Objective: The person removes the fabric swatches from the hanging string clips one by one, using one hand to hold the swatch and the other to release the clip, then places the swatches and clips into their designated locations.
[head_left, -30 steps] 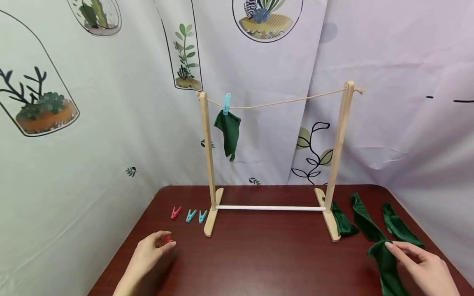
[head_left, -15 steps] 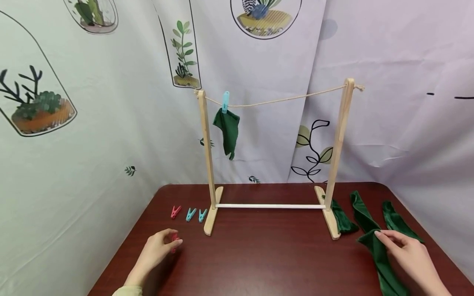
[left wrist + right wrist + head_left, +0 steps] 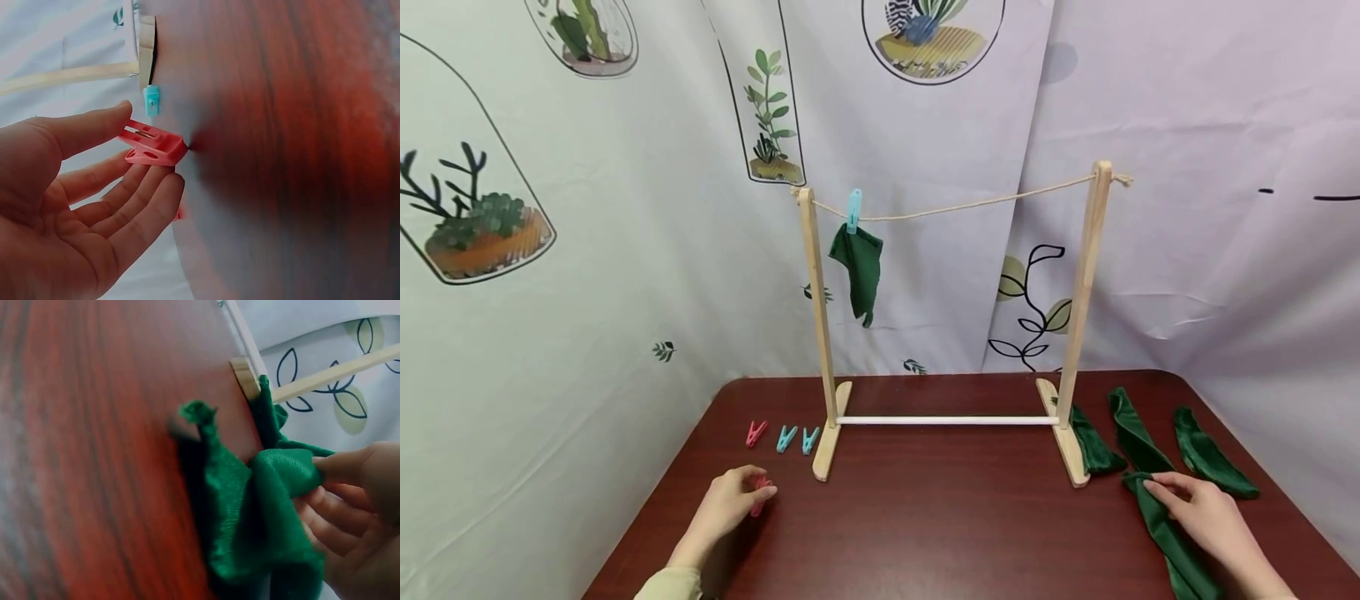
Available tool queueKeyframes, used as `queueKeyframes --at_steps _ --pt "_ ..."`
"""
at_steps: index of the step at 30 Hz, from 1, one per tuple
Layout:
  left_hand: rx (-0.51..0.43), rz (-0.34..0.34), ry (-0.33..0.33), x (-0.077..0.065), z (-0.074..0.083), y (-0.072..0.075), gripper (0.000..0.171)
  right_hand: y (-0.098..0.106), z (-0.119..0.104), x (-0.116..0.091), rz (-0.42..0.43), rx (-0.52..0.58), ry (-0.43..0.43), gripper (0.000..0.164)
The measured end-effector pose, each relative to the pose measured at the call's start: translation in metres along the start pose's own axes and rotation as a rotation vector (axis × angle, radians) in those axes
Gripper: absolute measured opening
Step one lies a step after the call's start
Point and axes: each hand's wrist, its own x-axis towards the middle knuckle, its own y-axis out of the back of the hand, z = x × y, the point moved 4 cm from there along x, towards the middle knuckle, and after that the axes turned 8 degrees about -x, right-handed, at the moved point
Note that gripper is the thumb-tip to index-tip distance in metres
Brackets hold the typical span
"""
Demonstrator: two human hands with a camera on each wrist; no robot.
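My left hand point(image 3: 724, 507) pinches a red clothespin point(image 3: 156, 147) between thumb and fingers, over the left part of the table. At the right, my right hand point(image 3: 1206, 512) pinches one end of a strip of green cloth point(image 3: 287, 506); the rest of that cloth trails toward the table's near edge. In the head view another green cloth point(image 3: 859, 271) hangs from the rope point(image 3: 970, 206), clipped near the left post by a blue clothespin point(image 3: 853, 211). A red clothespin point(image 3: 756, 433) and two blue clothespins point(image 3: 786, 438) lie left of the stand.
The wooden stand point(image 3: 1082, 308) has two posts on flat feet, joined low by a white rod point(image 3: 947, 421). Several green cloths point(image 3: 1210, 462) lie by its right foot. Behind the brown table point(image 3: 947, 517) hangs a printed curtain point(image 3: 700, 208).
My right hand has moved left and slightly up with the green cloth in its fingers. My left hand has shifted a little to the right, still pinching the red clothespin.
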Motion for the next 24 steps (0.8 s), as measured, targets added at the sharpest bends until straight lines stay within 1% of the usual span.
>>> queueKeyframes --at_steps 7,12,16,19,24 --pt "0.002 -0.023 0.042 0.009 -0.005 -0.006 0.038 -0.003 0.005 0.004 -0.029 -0.047 0.023 0.057" --pt "-0.012 -0.04 0.061 0.013 -0.009 -0.01 0.038 -0.006 0.006 0.007 -0.058 -0.046 0.034 0.054" --pt "-0.018 -0.044 0.061 0.016 -0.011 -0.012 0.035 -0.009 0.006 0.009 -0.07 -0.024 0.03 0.038" --pt "-0.02 -0.047 0.061 0.016 -0.011 -0.013 0.034 -0.011 0.006 0.01 -0.069 -0.028 0.034 0.027" --pt "-0.03 -0.056 0.07 0.016 -0.008 -0.012 0.033 -0.01 0.002 0.011 -0.055 -0.04 0.046 0.026"
